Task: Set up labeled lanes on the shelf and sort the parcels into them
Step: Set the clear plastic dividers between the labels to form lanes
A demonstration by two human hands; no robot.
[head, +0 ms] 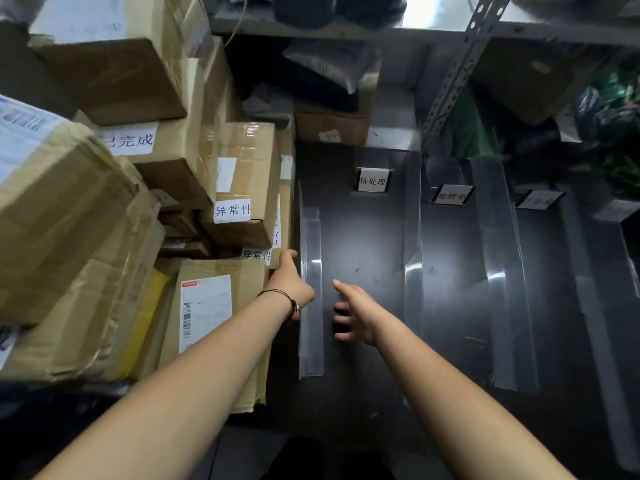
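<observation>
Head camera looks steeply down, close over the dark shelf (363, 237).

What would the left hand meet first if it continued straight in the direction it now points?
Probably the small cardboard box with the 异常件 label. The left hand points at its lower corner and looks about to touch it, though depth is unclear.

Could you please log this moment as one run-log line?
left hand: on clear divider | right hand: open, empty | lanes: no parcels | boxes: stacked left
</observation>
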